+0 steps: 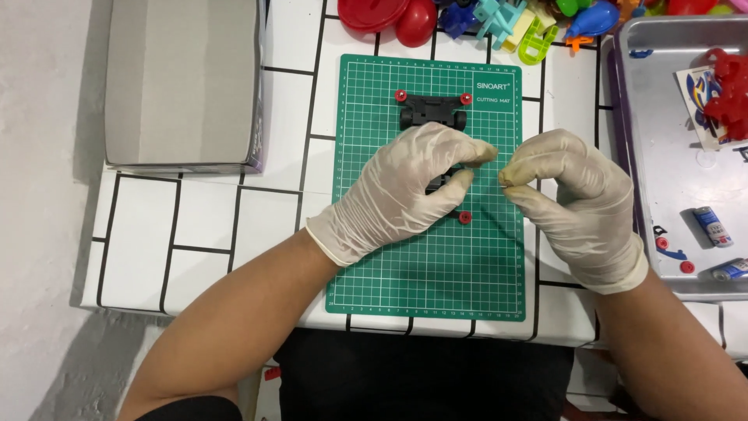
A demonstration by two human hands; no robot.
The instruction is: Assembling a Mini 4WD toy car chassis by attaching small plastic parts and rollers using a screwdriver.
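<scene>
**Gloved hands meet over a small black toy chassis**

Both hands wear pale thin gloves. Left hand (pixel 405 187) lies palm down across the middle of a green cutting mat (pixel 432 273), its fingers bent over a black toy car chassis (pixel 433 111) so that only the chassis's far end, with two black wheels and two red knobs, shows beyond the fingertips. Another red knob (pixel 465 217) peeps out just below the thumb. Thumb and forefinger are nearly closed around a black part beneath them; whether they truly grip it cannot be told.

Right hand (pixel 565 199) hovers just beside the left, at the mat's edge, thumb and forefinger pinched tight together. Anything between them is too small to see.

Under both hands the mat rests on a white tabletop (pixel 202 226) crossed by black lines like tiles. Well off to the left hand's outer side sits a grey cardboard box (pixel 183 82). Beyond the fingertips, at the table's far edge, lies a heap of bright plastic toys (pixel 499 19). Beside the right hand's outer side stands a metal tray (pixel 670 179) holding red parts, a sticker sheet and two small batteries (pixel 713 226). Past the table's left edge is a pale speckled floor.
</scene>
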